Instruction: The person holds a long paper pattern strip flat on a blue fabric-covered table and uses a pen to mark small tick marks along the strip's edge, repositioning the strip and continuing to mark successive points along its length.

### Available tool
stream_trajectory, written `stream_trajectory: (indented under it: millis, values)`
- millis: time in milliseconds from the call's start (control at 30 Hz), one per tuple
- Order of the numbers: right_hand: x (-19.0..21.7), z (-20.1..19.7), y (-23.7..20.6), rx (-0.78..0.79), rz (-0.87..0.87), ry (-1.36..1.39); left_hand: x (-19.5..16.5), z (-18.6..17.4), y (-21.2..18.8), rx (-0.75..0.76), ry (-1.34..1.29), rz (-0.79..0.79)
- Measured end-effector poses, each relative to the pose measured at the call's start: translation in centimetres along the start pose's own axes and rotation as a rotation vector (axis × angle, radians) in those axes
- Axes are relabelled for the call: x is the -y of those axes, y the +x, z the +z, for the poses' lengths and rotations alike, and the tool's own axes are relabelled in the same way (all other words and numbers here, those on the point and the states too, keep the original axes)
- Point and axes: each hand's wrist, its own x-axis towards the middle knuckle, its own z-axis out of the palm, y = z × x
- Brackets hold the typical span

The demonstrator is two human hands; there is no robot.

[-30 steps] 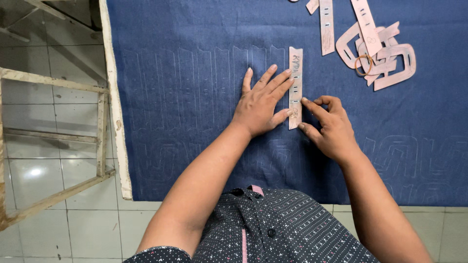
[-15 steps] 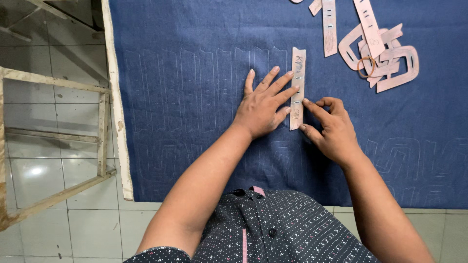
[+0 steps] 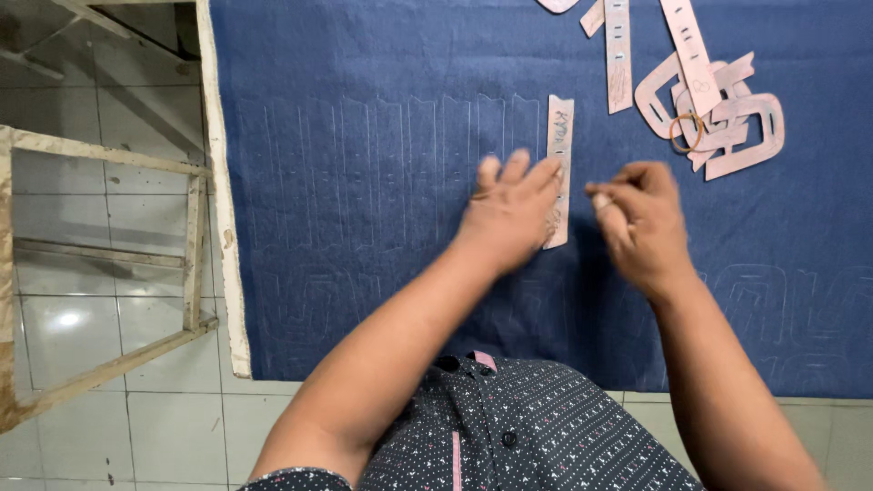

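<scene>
Denim cloth (image 3: 364,182) carried the pink template strip (image 3: 560,155); left hand (image 3: 511,211) stayed flat on it, while right hand (image 3: 639,218) had lifted away, grip pinched shut, contents unclear.

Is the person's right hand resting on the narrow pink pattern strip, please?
No, the right hand hangs beside the strip, while the left hand presses on it.

Bare blue cloth (image 3: 364,182) is lying open left of the hands. Pink templates (image 3: 718,118) are crowding the upper right, and a pink strip (image 3: 559,155) is sitting between both hands.
</scene>
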Motion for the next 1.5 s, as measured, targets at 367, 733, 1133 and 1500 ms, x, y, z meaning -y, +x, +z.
stream_trajectory:
  millis: [367,733,1133,1500]
  values:
    - [3.7,-1.4,7.2,0.23,-0.031,0.022,-5.8,2.1,3.4,0.396,-0.536,-0.726]
    - [2.6,0.3,10.7,0.114,-0.229,-0.142,-3.5,2.9,1.3,-0.144,0.356,0.014]
    - [0.1,-0.6,12.7,-0.021,-0.233,-0.192,-2.6,0.5,1.4,-0.249,0.281,0.063]
    - [0.5,-0.7,4.5,-0.03,-0.21,-0.071,-1.4,0.2,1.1,-0.242,0.047,0.099]
